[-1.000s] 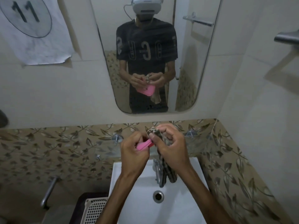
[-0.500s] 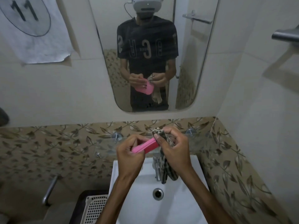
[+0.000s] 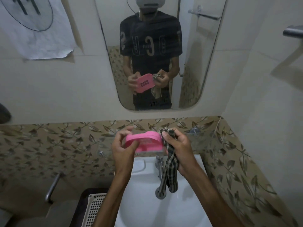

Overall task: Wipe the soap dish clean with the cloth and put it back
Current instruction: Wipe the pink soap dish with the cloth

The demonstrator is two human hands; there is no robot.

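I hold a pink soap dish (image 3: 148,141) above the white sink, tilted so its hollow side faces me. My left hand (image 3: 123,149) grips its left end, thumb inside the rim. My right hand (image 3: 177,145) pinches a checked dark cloth (image 3: 169,171) against the dish's right end; the cloth's long tail hangs down toward the tap. In the mirror the dish's holed underside shows.
The white sink (image 3: 147,208) lies below my arms, its metal tap (image 3: 159,167) behind the hanging cloth. A glass shelf (image 3: 91,143) runs along the leaf-patterned tiles. A white plastic basket (image 3: 94,208) stands at lower left, a metal grab bar (image 3: 53,185) beside it.
The dish has turned from edge-on to tilted with its hollow side toward me. Both hands have shifted slightly right and the cloth now sits at the dish's right end.
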